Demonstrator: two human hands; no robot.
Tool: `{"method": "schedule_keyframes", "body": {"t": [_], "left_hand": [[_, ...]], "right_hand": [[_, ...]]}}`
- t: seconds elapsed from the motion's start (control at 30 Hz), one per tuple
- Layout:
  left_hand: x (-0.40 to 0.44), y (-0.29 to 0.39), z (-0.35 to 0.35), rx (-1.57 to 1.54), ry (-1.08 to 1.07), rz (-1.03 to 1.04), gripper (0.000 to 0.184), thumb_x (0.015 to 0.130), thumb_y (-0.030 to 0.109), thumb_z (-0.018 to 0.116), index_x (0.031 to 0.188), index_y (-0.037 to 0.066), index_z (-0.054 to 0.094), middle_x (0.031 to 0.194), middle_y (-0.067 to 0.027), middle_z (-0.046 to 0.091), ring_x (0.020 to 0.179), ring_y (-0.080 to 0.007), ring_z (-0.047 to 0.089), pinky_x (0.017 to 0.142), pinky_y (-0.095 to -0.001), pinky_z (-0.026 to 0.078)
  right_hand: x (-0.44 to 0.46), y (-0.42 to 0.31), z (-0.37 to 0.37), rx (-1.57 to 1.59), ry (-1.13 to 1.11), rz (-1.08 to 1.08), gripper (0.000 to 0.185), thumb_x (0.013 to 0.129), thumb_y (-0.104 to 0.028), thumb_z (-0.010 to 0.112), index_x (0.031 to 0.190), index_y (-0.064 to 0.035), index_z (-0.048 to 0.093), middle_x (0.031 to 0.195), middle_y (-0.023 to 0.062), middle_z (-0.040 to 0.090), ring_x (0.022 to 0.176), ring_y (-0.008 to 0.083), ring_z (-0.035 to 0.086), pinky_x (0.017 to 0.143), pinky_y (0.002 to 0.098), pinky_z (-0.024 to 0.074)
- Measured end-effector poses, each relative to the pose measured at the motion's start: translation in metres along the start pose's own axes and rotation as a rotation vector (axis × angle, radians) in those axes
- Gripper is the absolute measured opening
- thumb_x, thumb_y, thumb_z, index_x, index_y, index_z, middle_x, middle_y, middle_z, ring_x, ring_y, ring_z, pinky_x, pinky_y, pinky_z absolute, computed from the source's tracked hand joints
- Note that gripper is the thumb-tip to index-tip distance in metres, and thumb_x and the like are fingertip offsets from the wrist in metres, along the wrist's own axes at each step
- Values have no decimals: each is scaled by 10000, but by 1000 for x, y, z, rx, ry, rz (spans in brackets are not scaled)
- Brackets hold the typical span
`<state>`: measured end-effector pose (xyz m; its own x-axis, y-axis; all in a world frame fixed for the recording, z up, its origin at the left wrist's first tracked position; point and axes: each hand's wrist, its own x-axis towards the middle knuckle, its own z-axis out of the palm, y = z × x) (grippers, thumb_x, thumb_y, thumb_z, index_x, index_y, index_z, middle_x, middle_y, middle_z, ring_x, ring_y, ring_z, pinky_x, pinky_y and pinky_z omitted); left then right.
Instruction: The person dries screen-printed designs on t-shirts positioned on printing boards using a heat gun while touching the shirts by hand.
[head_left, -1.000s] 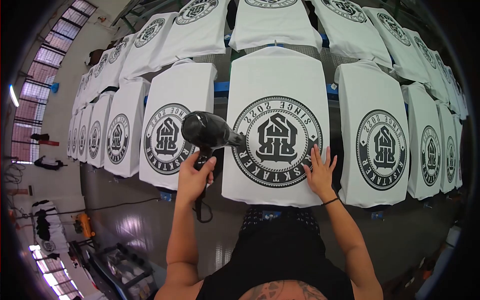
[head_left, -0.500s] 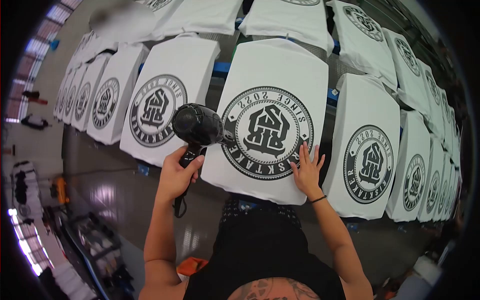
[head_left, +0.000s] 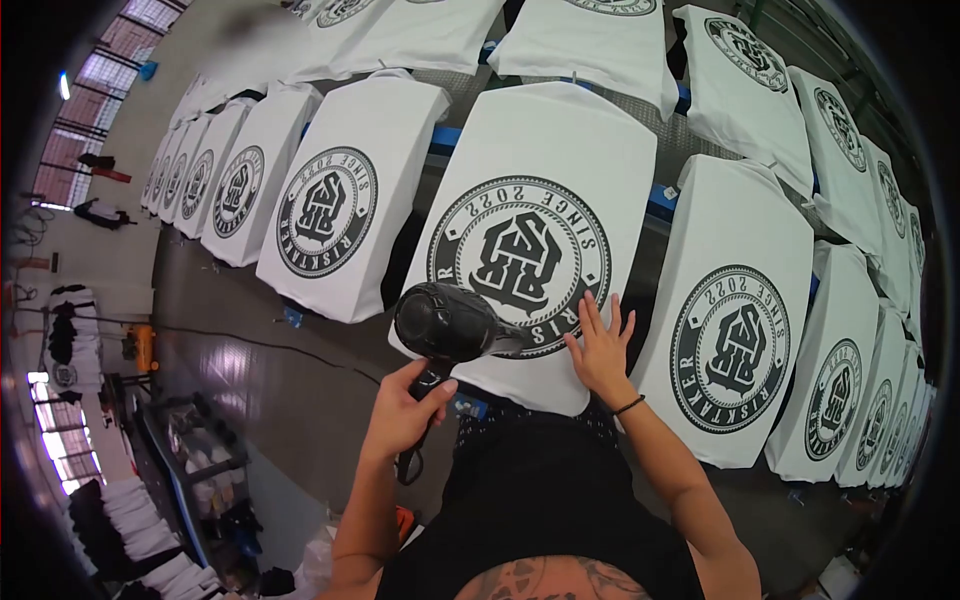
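Note:
My left hand (head_left: 408,408) is wrapped round the handle of a black hair dryer (head_left: 445,322). Its nozzle points right, over the lower part of the round black print (head_left: 520,262) on a white T-shirt (head_left: 545,130). The shirt is stretched over a flat board in front of me. My right hand (head_left: 603,347) lies with fingers spread on the shirt, at the lower right edge of the print. A dark band circles that wrist. The dryer hides the lower left of the print.
More white printed T-shirts on boards stand close by, one to the left (head_left: 345,190) and one to the right (head_left: 740,310), with further rows behind. A shelf cart (head_left: 205,460) is at lower left. A cable (head_left: 270,345) runs across the floor.
The hair dryer in my left hand has moved down and right, from the print's left side to its lower part. My right hand stays on the shirt, and the view has shifted slightly.

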<state>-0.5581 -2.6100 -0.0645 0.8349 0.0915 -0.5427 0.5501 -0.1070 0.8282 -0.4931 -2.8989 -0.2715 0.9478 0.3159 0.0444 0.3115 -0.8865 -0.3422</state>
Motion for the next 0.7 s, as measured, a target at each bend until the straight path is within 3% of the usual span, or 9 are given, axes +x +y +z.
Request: {"method": "schedule_keyframes", "body": {"t": [0.03,0.07,0.1,0.17,0.2,0.27,0.37,0.57,0.7], "left_hand": [[2,1,4,5,1,8,257,933,168,736,1090,-23,667,640,7,591,549,-59,543,527,-229,440],[5,2,8,13,17,30,256,934,169,737,1087,-23,667,651,6,596,549,-58,544,525,-229,441],[8,6,12,20,31,52,255,934,171,738,1085,-22,666,662,4,600,549,-58,544,523,-229,443],[16,15,24,62,106,108,251,935,168,738,1074,-26,663,673,4,604,549,-58,543,518,-228,441],[21,19,28,99,184,148,247,935,165,738,1064,-30,660,684,3,608,549,-58,543,512,-226,440],[27,27,28,105,155,125,247,937,160,735,1064,-36,658,693,1,611,551,-59,546,507,-225,441],[40,36,28,66,71,123,259,938,150,731,1081,-53,656,710,-8,615,560,-64,556,504,-226,447],[63,51,42,89,-52,133,261,935,136,731,1098,-55,656,733,-10,613,567,-68,560,507,-233,453],[93,63,45,129,-100,200,248,944,152,723,1073,-44,644,702,0,601,553,-68,553,501,-235,444]], "right_hand": [[-1,0,-5,39,1,-27,686,980,-363,596,1542,-31,385,1650,65,313,1515,445,166,1182,674,37],[-2,0,-11,54,133,-76,550,972,-336,611,1435,-50,538,1495,54,527,1425,407,340,1165,639,141],[-6,0,-16,55,144,-74,550,972,-336,611,1435,-50,538,1495,54,527,1425,407,340,1165,639,141],[-10,1,-24,513,38,-7,332,976,-283,633,1198,-47,708,1097,57,737,1119,274,622,1015,475,410],[-7,-2,-38,518,47,-2,332,976,-283,633,1198,-47,708,1097,57,737,1119,274,622,1015,475,410],[-5,-19,-74,1225,-366,87,287,992,-288,640,943,-36,768,718,42,713,717,162,665,705,328,495],[2,-32,-94,1221,-351,-60,379,1008,-342,627,851,-27,766,624,72,672,567,132,619,550,289,468],[-19,-28,-53,1058,-692,130,451,1038,-409,561,1304,-65,681,683,60,661,620,122,614,617,299,489],[-18,-36,-78,979,-801,98,524,1045,-446,519,1404,-73,600,658,75,649,611,156,627,633,311,501]]}}
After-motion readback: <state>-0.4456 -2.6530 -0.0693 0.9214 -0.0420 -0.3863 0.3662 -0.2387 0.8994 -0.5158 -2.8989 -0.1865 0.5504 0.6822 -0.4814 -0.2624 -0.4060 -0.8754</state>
